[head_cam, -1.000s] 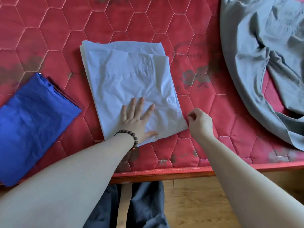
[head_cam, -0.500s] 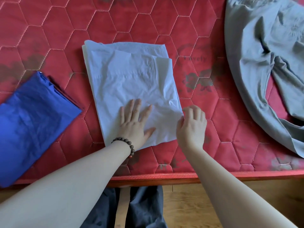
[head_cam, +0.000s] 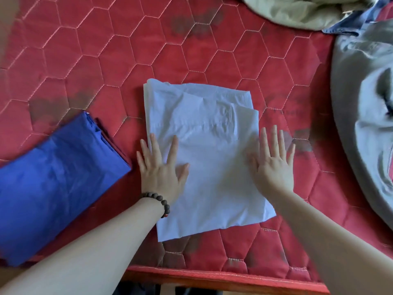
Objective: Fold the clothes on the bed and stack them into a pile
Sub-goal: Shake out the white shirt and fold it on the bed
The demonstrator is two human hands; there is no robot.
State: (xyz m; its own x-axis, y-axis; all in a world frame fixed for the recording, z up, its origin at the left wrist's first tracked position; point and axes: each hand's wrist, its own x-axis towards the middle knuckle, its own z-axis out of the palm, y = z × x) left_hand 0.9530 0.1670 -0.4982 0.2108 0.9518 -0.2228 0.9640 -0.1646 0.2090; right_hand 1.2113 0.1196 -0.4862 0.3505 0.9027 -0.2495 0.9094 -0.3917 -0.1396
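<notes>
I count two hands over the bed, my left hand and right hand, both flat with fingers spread. One folded white cloth lies under them. One folded blue cloth sits to the left, and a single dark red layer peeks from beneath its edge. At the right edge I see one loose grey garment; at the top, one beige garment and one strip of denim-blue fabric. That makes six cloth items, two neatly folded. One bead bracelet on the left wrist, one red mattress
</notes>
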